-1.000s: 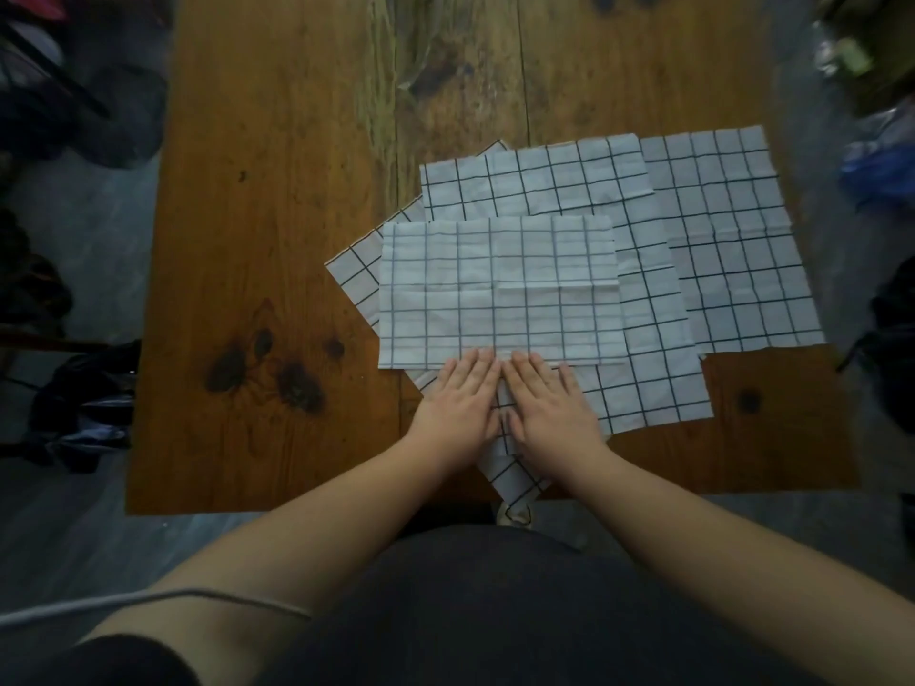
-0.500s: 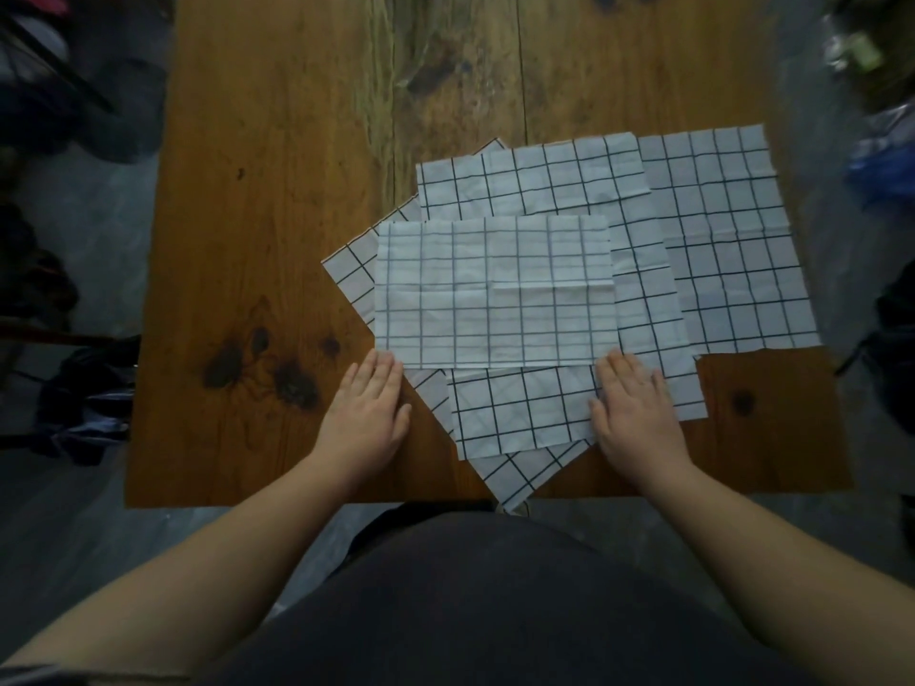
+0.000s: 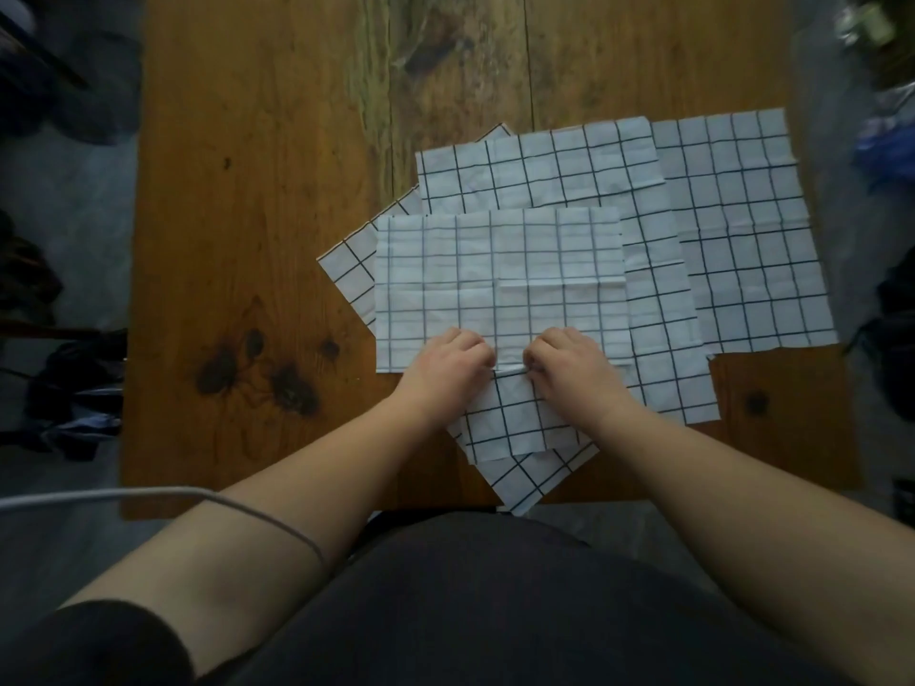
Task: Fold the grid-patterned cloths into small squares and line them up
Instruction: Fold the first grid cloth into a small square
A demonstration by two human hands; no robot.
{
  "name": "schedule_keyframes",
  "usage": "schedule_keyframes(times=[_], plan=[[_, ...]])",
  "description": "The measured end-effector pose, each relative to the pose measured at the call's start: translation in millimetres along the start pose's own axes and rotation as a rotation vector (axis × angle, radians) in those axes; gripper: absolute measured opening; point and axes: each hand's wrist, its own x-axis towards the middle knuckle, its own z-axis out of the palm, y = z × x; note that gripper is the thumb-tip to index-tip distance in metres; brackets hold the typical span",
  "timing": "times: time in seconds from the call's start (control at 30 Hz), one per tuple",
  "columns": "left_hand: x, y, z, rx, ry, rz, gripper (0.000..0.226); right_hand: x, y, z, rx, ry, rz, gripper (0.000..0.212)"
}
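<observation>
Table (image 3: 247,190) wooden, knotted, clutter (image 3: 74,383) around; left hand (image 3: 448,363), right hand (image 3: 569,363) curled, seemingly pinching top cloth (image 3: 495,269) edge.

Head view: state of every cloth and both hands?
top cloth, folded, flat on pile.
left hand, grips top cloth's near edge.
right hand, grips the same edge.
middle cloth, unfolded, flat.
right cloth, unfolded, flat.
angled cloth, unfolded, corner overhangs table.

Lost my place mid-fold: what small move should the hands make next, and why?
Probably lift the near edge of the top cloth and fold it over to the far edge. The left hand and right hand pinch that edge near its middle, and the cloth is a wide rectangle, not yet a small square.
</observation>
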Motion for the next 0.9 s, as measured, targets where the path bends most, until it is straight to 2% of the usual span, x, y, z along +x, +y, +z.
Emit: schedule_keyframes(times=[0.37, 0.57, 0.73, 0.9], plan=[[1, -13, 1, -0.090, -0.053, 0.020, 0.020, 4, 3, -5, 0.001, -0.044, -0.008, 0.017], [-5, -13, -2, -0.091, 0.002, -0.052, 0.014, 2, -1, -3, -0.072, 0.010, 0.028, 0.014], [-3, -8, -17, -0.047, 0.043, -0.057, 0.010, -1, -9, -16, -0.038, 0.029, 0.111, 0.011], [-11, 0, -36, -0.052, 0.109, -0.087, 0.011, -12, -18, -29, -0.042, 0.063, 0.087, 0.004]])
